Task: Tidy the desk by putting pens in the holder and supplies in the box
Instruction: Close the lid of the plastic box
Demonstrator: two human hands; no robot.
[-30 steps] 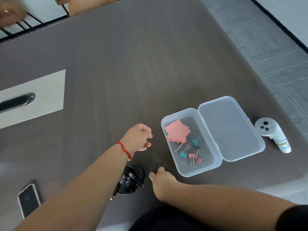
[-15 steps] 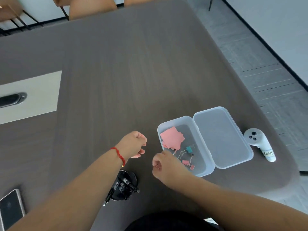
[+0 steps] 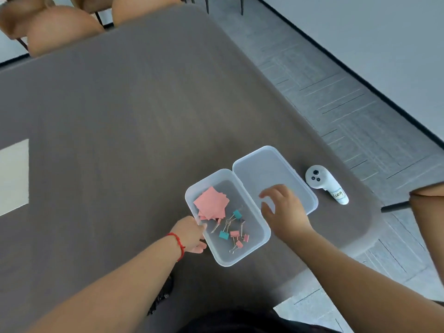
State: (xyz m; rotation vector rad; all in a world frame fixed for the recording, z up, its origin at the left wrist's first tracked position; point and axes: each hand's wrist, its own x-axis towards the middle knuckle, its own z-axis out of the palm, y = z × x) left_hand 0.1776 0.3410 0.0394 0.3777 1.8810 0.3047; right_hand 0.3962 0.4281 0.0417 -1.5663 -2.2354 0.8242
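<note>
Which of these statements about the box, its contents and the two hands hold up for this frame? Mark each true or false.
1. The clear plastic box lies open, its lid folded flat on the table. True.
2. The pink paper notes lie on the table outside the box. False: they are in the box.
3. The left hand is at the box's near-left wall. True.
4. The right hand holds a binder clip. False: its fingers are spread over the lid and empty.
5. The binder clips are all pink. False: some are teal.
</note>
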